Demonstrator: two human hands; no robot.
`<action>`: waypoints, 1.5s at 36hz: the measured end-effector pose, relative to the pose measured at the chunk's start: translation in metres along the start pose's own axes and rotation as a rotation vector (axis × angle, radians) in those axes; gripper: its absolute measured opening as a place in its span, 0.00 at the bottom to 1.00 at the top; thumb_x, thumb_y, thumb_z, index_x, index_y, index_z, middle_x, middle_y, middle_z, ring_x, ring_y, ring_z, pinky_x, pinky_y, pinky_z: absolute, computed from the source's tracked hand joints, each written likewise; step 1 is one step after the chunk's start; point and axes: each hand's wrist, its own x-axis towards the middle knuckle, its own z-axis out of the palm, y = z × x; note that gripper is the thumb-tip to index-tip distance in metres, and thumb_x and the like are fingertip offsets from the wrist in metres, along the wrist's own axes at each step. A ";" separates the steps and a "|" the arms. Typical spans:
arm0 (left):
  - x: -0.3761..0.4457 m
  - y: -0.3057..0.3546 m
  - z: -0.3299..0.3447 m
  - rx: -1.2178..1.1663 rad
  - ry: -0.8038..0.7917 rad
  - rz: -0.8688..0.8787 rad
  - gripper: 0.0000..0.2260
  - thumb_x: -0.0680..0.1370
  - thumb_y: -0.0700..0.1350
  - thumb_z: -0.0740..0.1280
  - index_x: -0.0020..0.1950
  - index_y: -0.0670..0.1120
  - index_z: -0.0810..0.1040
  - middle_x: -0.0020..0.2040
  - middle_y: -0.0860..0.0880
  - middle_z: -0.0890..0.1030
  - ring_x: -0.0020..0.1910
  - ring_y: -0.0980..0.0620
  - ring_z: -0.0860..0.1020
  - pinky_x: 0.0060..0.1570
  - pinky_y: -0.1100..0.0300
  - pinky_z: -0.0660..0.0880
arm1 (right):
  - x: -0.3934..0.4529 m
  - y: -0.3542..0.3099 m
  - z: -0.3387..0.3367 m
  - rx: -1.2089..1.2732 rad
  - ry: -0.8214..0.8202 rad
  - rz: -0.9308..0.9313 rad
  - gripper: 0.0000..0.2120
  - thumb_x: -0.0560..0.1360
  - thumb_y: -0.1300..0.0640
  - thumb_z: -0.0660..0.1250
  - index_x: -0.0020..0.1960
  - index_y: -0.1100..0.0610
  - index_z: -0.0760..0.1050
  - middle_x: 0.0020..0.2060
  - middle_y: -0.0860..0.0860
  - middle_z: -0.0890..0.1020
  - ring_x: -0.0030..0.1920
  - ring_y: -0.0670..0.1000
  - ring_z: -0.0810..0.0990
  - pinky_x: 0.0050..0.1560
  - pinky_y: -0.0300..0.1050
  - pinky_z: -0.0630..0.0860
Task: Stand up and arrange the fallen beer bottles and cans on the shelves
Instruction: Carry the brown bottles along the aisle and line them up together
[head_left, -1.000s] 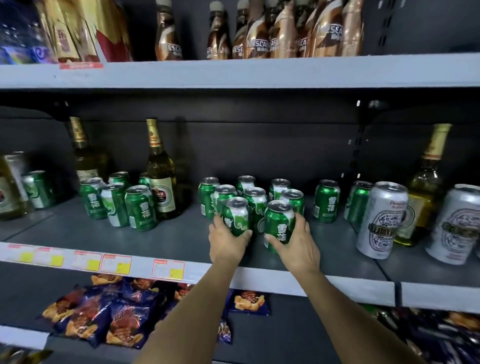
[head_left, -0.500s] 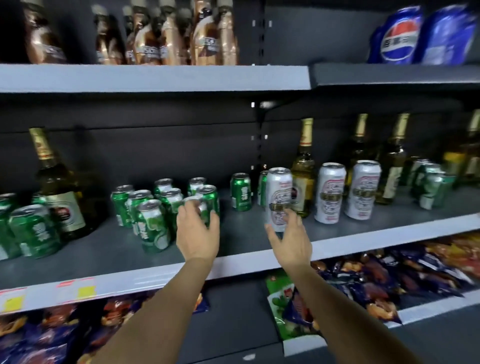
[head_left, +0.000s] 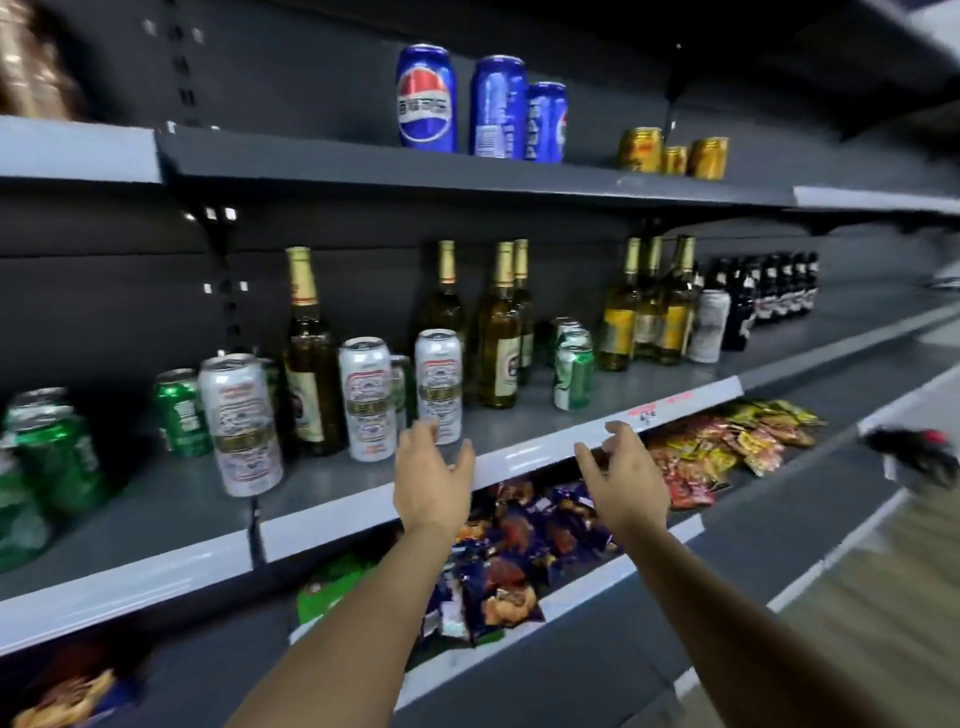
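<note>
Standing upright on the shelf (head_left: 519, 441), white-and-gold beer cans (head_left: 438, 384), both hands (head_left: 434, 478) empty, fingers loose.

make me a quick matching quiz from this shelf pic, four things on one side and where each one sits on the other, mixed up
Things:
1. blue cola cans
2. silver beer cans
3. snack packets
4. dark bottles

Places:
A. lower shelf, under the hands
B. top shelf, left of the small gold cans
C. middle shelf, far right end
D. middle shelf, beside a tall amber bottle

Pairs: 1-B, 2-D, 3-A, 4-C
</note>
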 end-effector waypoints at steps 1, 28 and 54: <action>-0.003 0.010 0.015 -0.003 -0.036 0.010 0.16 0.78 0.51 0.66 0.62 0.46 0.71 0.59 0.47 0.73 0.56 0.46 0.74 0.44 0.55 0.71 | 0.007 0.013 -0.007 -0.008 0.002 0.014 0.24 0.78 0.43 0.63 0.68 0.56 0.67 0.60 0.53 0.78 0.60 0.56 0.76 0.51 0.49 0.74; 0.128 0.174 0.346 -0.121 -0.229 0.113 0.28 0.74 0.52 0.73 0.69 0.48 0.66 0.66 0.47 0.70 0.65 0.47 0.70 0.55 0.54 0.71 | 0.301 0.200 -0.029 -0.068 0.048 0.127 0.21 0.78 0.47 0.63 0.66 0.56 0.66 0.59 0.56 0.78 0.58 0.59 0.77 0.51 0.50 0.74; 0.244 0.187 0.516 -0.189 0.016 -0.297 0.48 0.66 0.53 0.79 0.78 0.48 0.54 0.73 0.45 0.67 0.72 0.43 0.66 0.68 0.45 0.68 | 0.509 0.259 0.058 0.254 -0.008 0.104 0.41 0.76 0.49 0.69 0.78 0.61 0.48 0.74 0.57 0.62 0.72 0.59 0.64 0.67 0.53 0.65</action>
